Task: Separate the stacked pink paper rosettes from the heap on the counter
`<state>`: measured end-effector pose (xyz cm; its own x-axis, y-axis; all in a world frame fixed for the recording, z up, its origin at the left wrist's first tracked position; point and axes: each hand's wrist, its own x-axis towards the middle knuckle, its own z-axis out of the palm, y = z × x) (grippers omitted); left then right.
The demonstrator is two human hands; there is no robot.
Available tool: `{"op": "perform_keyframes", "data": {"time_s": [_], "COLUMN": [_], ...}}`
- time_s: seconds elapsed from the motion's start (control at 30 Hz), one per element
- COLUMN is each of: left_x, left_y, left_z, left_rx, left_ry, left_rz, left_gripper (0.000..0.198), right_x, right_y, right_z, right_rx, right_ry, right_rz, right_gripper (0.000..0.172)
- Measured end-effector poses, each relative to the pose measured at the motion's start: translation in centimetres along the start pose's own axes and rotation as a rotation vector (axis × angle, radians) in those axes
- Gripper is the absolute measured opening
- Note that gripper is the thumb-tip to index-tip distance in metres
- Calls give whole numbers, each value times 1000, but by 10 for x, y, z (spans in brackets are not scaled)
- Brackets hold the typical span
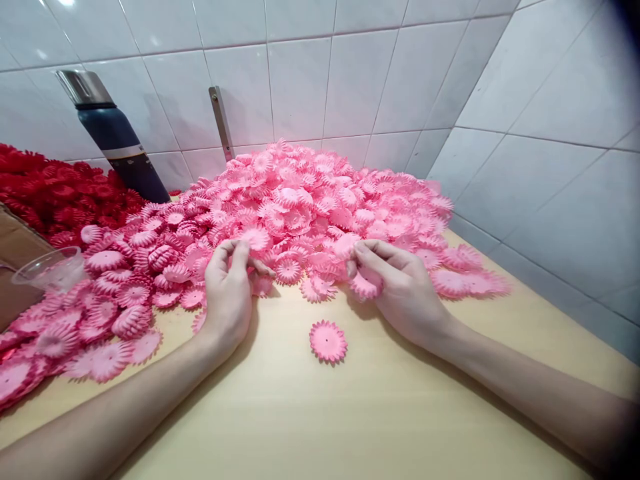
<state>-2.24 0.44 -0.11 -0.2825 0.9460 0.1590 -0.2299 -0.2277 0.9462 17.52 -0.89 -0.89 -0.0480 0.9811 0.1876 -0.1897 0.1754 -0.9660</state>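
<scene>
My left hand is closed in a pinch, with a pale pink flower piece at the tips of its thumb and forefinger. Across from it, my right hand pinches another thin pink flower piece by its edge. Just under those right fingers is a darker pink flower piece; I cannot tell whether the hand touches it. Between my wrists, a single round pink flower piece with a notched rim and a small centre hole lies flat. Behind both hands rises a large heap of pink flower pieces.
Red flower pieces are heaped at the far left, beside a dark blue bottle. A clear plastic cup and a cardboard box stand at the left edge. Tiled walls bound the table behind and right.
</scene>
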Motion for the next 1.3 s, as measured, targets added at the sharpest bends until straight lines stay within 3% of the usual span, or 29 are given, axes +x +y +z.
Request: {"op": "perform_keyframes", "data": {"time_s": [0.1, 0.17, 0.23, 0.33, 0.43, 0.67, 0.83, 1.07, 1.3], "left_x": [-2, -7, -12, -18, -18, -18, -20, -19, -19], "left_y": [0, 1, 1, 3, 6, 8, 8, 6, 7], "left_z": [1, 1, 1, 0, -3, -5, -3, -5, -4], "left_rx": [84, 149, 218, 338, 451, 522, 466, 340, 398], "left_ry": [-29, -93, -230, -533, -698, -647, -589, -614, -587], "left_rz": [87, 176, 244, 315, 436, 435, 257, 61, 45], "left_gripper": [33, 38, 35, 35, 36, 27, 37, 17, 14], "right_x": [0, -3, -6, -10, -13, -10, -9, -10, -9], "right_y": [-1, -2, -3, -5, -6, -6, -4, -5, -3], "right_z": [1, 3, 6, 11, 13, 10, 9, 8, 8], "right_rx": [3, -22, -69, -89, -43, -72, -92, -83, -103], "right_ry": [5, -60, -108, -167, -221, -200, -134, -106, -130], "right_rz": [9, 11, -36, -74, -38, -43, -37, -21, -46], "right_gripper": [11, 22, 33, 45, 41, 31, 34, 39, 34]}}
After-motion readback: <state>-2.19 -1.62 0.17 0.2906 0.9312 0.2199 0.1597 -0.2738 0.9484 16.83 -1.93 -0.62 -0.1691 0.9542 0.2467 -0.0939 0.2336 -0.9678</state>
